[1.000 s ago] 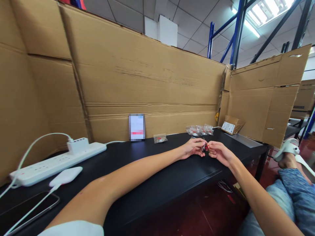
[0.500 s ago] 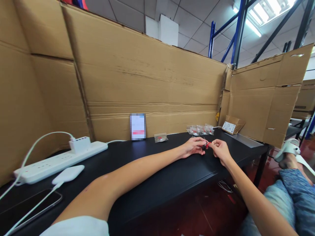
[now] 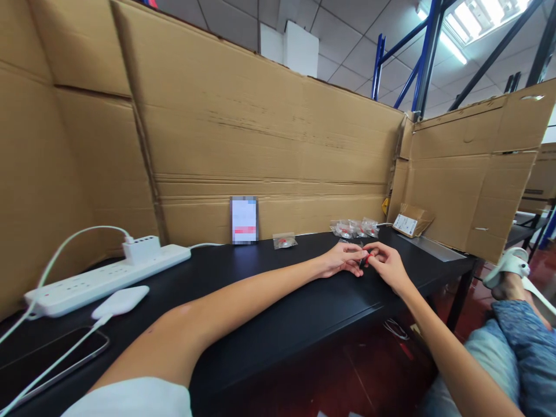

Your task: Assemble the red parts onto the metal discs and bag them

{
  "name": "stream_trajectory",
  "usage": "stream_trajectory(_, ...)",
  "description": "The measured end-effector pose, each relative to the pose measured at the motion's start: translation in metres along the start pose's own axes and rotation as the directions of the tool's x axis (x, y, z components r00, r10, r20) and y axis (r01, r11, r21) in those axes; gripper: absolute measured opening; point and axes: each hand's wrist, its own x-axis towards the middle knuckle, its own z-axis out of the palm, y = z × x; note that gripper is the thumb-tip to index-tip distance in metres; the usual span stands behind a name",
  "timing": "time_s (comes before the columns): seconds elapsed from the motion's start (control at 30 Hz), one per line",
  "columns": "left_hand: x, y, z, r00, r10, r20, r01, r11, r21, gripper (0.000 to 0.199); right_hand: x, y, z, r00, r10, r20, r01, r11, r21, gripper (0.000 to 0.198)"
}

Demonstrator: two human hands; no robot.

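My left hand (image 3: 342, 259) is over the right half of the black table, its thumb and fingers closed on a small black-and-red thing (image 3: 365, 261). Against it from the right, my right hand (image 3: 386, 265) pinches the red part, which looks like a thin cord or band. Fingers cover most of this thing, so its exact kind is hidden. Behind my hands lie several small clear plastic bags (image 3: 354, 228) with red bits inside. One similar clear bag (image 3: 285, 241) lies apart, farther left.
A tablet-like screen (image 3: 244, 220) leans on the cardboard wall (image 3: 269, 133). At left are a white power strip (image 3: 108, 281), a white charging pad (image 3: 120, 302) and a phone (image 3: 52, 362) with cables. A labelled brown packet (image 3: 412, 220) sits at back right. A person's legs (image 3: 516, 341) show at right.
My right hand has moved in slightly toward my left, and the red part between them shows less. The view has shifted a little.
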Motion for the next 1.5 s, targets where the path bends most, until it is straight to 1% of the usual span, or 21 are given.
stream_trajectory(0.1,0.000,-0.001,0.000,1.000,-0.003,-0.010,0.003,1.000,0.002,0.043,-0.001,-0.001,0.001,0.998,-0.045,-0.041,0.039,0.989,-0.141,0.013)
stream_trajectory(0.17,0.000,-0.001,0.000,1.000,-0.006,-0.016,0.006,1.000,0.002,0.043,-0.001,-0.002,0.001,0.997,-0.055,-0.051,0.046,0.983,-0.178,0.012)
stream_trajectory(0.27,0.000,0.001,0.000,1.000,-0.009,-0.008,0.009,1.000,0.001,0.041,-0.001,-0.002,-0.001,0.999,-0.048,-0.022,0.046,0.994,-0.102,0.015)
stream_trajectory(0.33,0.000,0.003,0.000,1.000,-0.011,0.009,0.011,1.000,0.003,0.041,-0.001,-0.001,-0.002,0.999,-0.041,0.017,0.041,0.999,-0.018,0.021)
stream_trajectory(0.4,-0.001,0.005,-0.001,0.999,-0.026,0.040,0.026,1.000,0.014,0.041,0.000,0.000,-0.003,0.997,-0.040,0.059,0.038,0.999,0.021,0.025)
stream_trajectory(0.53,0.000,0.008,-0.005,0.987,-0.092,0.129,0.083,0.994,0.068,0.041,0.001,0.001,0.000,0.986,-0.031,0.166,0.030,0.999,0.010,0.021)
stream_trajectory(0.6,0.000,0.008,-0.007,0.983,-0.118,0.139,0.105,0.990,0.094,0.041,0.001,0.000,0.001,0.977,-0.014,0.213,0.009,1.000,0.026,0.020)
stream_trajectory(0.7,0.001,0.008,-0.007,0.984,-0.129,0.119,0.117,0.988,0.104,0.043,0.000,-0.003,0.001,0.975,0.001,0.223,-0.013,0.998,0.056,0.025)
stream_trajectory(0.8,0.001,0.007,-0.006,0.985,-0.121,0.120,0.109,0.989,0.104,0.043,-0.001,-0.005,0.000,0.971,-0.009,0.237,-0.009,0.997,0.075,0.031)
stream_trajectory(0.93,-0.001,0.009,-0.005,0.983,-0.117,0.143,0.103,0.989,0.103,0.041,-0.001,-0.005,0.000,0.965,-0.020,0.260,0.002,0.998,0.069,0.031)
stream_trajectory(1.03,-0.001,0.010,-0.004,0.984,-0.131,0.124,0.118,0.987,0.108,0.041,0.000,-0.004,0.001,0.969,-0.033,0.246,0.018,0.998,0.062,0.027)
stream_trajectory(1.1,-0.001,0.010,-0.004,0.984,-0.141,0.111,0.130,0.986,0.104,0.041,0.000,-0.003,0.002,0.974,-0.019,0.227,0.008,0.999,0.050,0.023)
stream_trajectory(1.23,0.000,0.008,-0.005,0.984,-0.140,0.109,0.132,0.989,0.071,0.042,0.001,0.001,0.003,0.989,0.006,0.148,0.000,0.999,-0.042,0.012)
stream_trajectory(1.3,0.001,0.008,-0.005,0.986,-0.126,0.110,0.121,0.991,0.053,0.041,0.001,0.001,0.002,0.992,0.022,0.127,-0.014,0.998,-0.066,0.008)
stream_trajectory(1.37,0.000,0.007,-0.005,0.986,-0.111,0.121,0.107,0.993,0.042,0.040,0.001,0.000,0.001,0.988,0.052,0.148,-0.051,0.999,-0.015,0.007)
stream_trajectory(1.5,0.001,0.007,-0.008,0.981,-0.106,0.160,0.105,0.994,0.017,0.040,0.000,0.000,-0.002,0.970,0.085,0.230,-0.129,0.974,0.184,0.010)
